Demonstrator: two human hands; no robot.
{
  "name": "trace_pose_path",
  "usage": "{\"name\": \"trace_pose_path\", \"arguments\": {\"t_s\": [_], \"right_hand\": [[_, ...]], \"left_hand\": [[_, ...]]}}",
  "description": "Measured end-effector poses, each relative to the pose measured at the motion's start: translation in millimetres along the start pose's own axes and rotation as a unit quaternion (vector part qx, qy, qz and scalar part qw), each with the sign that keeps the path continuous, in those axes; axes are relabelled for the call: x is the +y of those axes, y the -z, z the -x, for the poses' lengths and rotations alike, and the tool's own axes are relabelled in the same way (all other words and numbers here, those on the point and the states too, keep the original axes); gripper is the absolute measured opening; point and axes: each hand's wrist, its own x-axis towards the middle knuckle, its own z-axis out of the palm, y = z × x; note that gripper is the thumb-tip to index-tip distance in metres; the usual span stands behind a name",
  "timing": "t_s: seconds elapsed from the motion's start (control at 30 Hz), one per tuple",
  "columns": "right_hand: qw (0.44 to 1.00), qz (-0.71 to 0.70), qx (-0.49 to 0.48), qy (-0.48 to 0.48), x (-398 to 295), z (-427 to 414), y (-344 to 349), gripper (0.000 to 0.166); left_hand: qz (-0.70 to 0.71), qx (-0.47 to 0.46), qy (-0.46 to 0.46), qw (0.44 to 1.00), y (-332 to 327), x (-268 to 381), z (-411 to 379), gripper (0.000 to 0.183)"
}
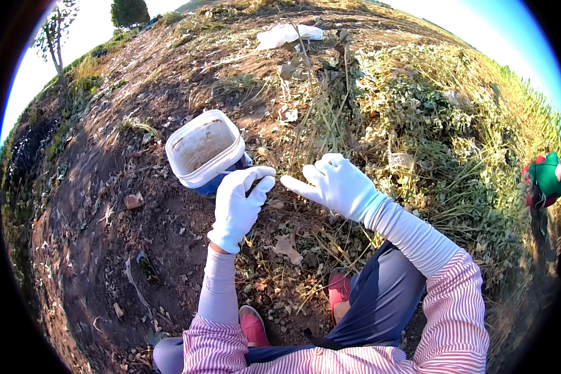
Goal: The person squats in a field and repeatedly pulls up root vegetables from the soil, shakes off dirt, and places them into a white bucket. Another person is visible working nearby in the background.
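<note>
Both my hands wear white knit gloves and are raised close together over the ground. My left hand [243,201] has its thumb and forefinger bent towards each other, tips pointing right; whether anything small is pinched there cannot be made out. Facing it, my right hand [339,187] points its forefinger left, the other fingers curled, with a small gap between the two hands. Just beyond my left hand a white plastic tub [180,161] with a blue lower part sits tilted on the soil. Its open mouth shows dirt-stained inner walls, and my left glove partly covers its lower side.
Pulled, wilting plants [430,121] are heaped at the right. Bare soil [89,196] with a reddish stone fragment [133,200] lies left. A white plastic sack [290,34] rests farther ahead. At the right rim, a person's green-and-red garment [546,175] shows partly. My red shoes [253,326] are below.
</note>
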Motion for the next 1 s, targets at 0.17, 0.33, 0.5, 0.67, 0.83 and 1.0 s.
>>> {"name": "trace_pose_path", "arguments": {"t_s": [0.17, 0.33, 0.5, 0.67, 0.83, 1.0], "right_hand": [[0.999, 0.013, 0.039, 0.016, 1.6, 2.2, -4.2, 0.062], [0.999, -0.015, 0.032, 0.015, 1.8, 1.4, -4.5, 0.060], [0.999, -0.016, 0.028, 0.027, 1.0, -0.1, -3.1, 0.054], [0.999, -0.023, 0.020, 0.028, 0.9, 0.2, -6.9, 0.055], [0.999, -0.036, 0.027, 0.018, 0.5, -0.1, -5.6, 0.060], [0.999, -0.016, 0.032, 0.028, 1.3, -1.1, -6.7, 0.055]], "left_hand": [[-0.007, 0.001, -0.006, 1.000, -3.2, -0.6, 1.0, 0.018], [0.041, -0.020, 0.006, 0.999, -4.0, -1.1, 1.0, 0.018], [0.170, -0.045, 0.054, 0.983, -9.4, -21.9, 4.7, 0.026], [0.233, 0.011, 0.054, 0.971, -13.3, -21.5, 5.2, 0.035], [0.151, 0.115, -0.030, 0.981, 4.1, -8.7, 1.3, 0.039], [0.162, 0.115, -0.028, 0.980, 22.4, -1.1, -5.3, 0.038]]}}
